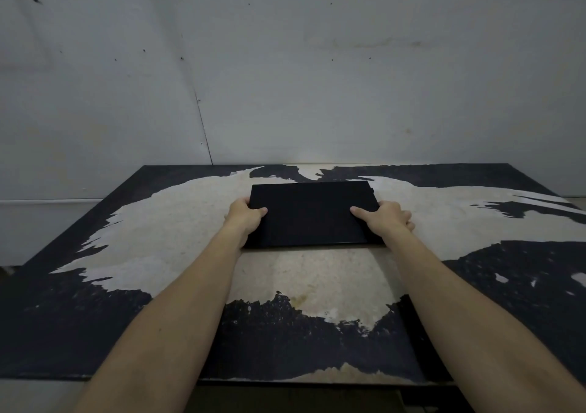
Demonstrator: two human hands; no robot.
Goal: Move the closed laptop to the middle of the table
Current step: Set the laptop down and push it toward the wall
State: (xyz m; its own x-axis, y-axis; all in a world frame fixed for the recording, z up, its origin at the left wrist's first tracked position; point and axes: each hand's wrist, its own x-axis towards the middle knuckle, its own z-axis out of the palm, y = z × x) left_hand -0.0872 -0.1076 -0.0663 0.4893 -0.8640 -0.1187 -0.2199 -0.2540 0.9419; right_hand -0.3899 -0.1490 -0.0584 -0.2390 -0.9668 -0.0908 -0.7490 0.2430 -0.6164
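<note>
Black and shut flat, the laptop (312,214) sits on the table (523,286), toward the far half of the top and roughly centred between its left and right edges. Its near edge casts a thin shadow on the surface; whether that edge is resting or slightly raised cannot be told.

Left hand (244,217): clamped on the laptop's left edge, thumb lying across the lid near the corner, remaining fingers curled around the side and mostly hidden.

Right hand (385,217): clamped on the right edge in matching fashion, thumb on the lid, fingers wrapped over the side and down toward the tabletop.

Both bare forearms reach forward from the near edge, converging on the laptop.

Table surface: dark coating worn away across a wide central patch, exposing pale board beneath. The laptop lies over this pale area.

Behind the table stands a grey wall (317,79), marked with small dark spots.
</note>
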